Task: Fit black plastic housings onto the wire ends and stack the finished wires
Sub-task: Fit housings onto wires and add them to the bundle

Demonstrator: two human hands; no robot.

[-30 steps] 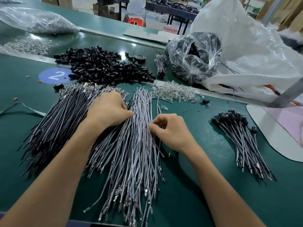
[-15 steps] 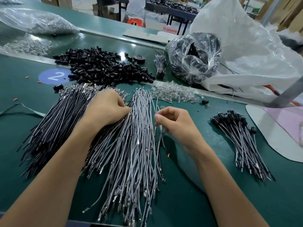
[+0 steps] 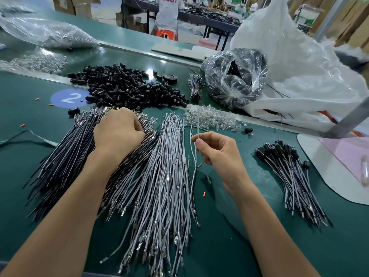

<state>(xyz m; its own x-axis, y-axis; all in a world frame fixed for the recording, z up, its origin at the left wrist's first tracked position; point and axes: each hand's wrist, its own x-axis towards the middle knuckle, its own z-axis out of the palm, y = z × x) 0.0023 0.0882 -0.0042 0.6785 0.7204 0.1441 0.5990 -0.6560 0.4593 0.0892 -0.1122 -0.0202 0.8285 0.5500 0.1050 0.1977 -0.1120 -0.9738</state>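
A heap of black plastic housings (image 3: 127, 90) lies at the back of the green table (image 3: 229, 236). In front of it spread a pile of black wires (image 3: 60, 166) and a pile of grey wires (image 3: 163, 186). My left hand (image 3: 117, 132) is curled over the top ends of the black wires; what its fingers hold is hidden. My right hand (image 3: 217, 150) pinches a single grey wire (image 3: 199, 128) between thumb and forefinger, lifted beside the grey pile. Finished wires with housings (image 3: 289, 176) lie stacked at the right.
Clear small parts (image 3: 211, 116) lie behind the grey wires. A clear bag of black parts (image 3: 235, 76) and a big white bag (image 3: 299, 66) stand at the back right. A white sheet (image 3: 329, 172) covers the right edge. A small tied wire bundle (image 3: 195, 86) is near the housings.
My right hand has risen off the grey pile and drawn one grey wire up and to the right. My left hand has stayed on the black wire ends.
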